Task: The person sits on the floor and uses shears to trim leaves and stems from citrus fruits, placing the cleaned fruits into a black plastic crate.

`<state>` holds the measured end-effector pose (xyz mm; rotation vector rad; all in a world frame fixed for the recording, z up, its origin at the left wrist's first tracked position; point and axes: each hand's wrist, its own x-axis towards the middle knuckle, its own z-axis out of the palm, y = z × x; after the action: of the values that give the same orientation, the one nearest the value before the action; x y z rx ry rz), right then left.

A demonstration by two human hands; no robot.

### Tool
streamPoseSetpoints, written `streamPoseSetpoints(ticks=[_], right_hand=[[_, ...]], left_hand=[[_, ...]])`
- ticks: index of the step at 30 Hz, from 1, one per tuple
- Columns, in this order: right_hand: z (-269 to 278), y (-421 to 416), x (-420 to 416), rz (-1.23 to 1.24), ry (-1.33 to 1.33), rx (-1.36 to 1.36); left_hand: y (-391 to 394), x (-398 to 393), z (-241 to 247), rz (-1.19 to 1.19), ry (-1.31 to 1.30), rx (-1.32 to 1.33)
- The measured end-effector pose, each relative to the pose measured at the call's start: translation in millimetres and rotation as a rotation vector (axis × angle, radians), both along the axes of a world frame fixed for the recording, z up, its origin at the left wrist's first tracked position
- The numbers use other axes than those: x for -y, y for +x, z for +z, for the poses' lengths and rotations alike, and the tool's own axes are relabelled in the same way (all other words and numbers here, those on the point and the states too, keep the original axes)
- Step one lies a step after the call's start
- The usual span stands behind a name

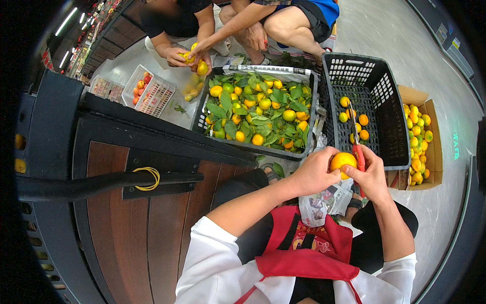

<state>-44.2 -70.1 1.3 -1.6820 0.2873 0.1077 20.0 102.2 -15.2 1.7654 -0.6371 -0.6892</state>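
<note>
An orange mandarin (343,163) is held between both of my hands above my lap. My left hand (317,171) grips its left side. My right hand (370,174) holds red-handled scissors (358,152), blades pointing away from me, and its thumb presses on the fruit. Beyond my hands stands a black plastic crate (383,125) with several loose mandarins (363,120) on its floor. Left of it, a shallower black crate (262,149) is heaped with yellow, orange and green mandarins (265,103) among leafy stems (225,99).
A cardboard box (436,167) of mandarins sits at the right. White baskets (159,99), one with reddish fruit, stand at the far left. Two people squat opposite, their hands (190,60) on mandarins. A wood-panelled stand (159,228) with a black rail (95,184) borders my left.
</note>
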Motion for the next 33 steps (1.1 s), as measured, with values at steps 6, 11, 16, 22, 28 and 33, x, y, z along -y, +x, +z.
streamPoseSetpoints(ticks=[6,11,16,22,28,33], right_hand=[[-6,-2,1,-0.047,0.172,-0.041],[-2,-1,10,-0.009,0.377,-0.051],[-1,-3,13,0.007,0.539,-0.061],[-2,-1,13,0.014,0.623,-0.057],[-5,-1,13,0.027,0.757,-0.026],[4,-2,17,0.050,1.056,-0.020]], left_hand=[[0,-3,-9,-0.012,-0.305,-0.284],[5,-5,7,-0.045,-0.257,-0.431],[7,-10,9,-0.060,-0.254,-0.478],[10,-13,8,-0.057,-0.326,-0.520],[16,-15,5,-0.079,-0.369,-0.578],[16,-14,12,-0.131,-0.602,-0.799]])
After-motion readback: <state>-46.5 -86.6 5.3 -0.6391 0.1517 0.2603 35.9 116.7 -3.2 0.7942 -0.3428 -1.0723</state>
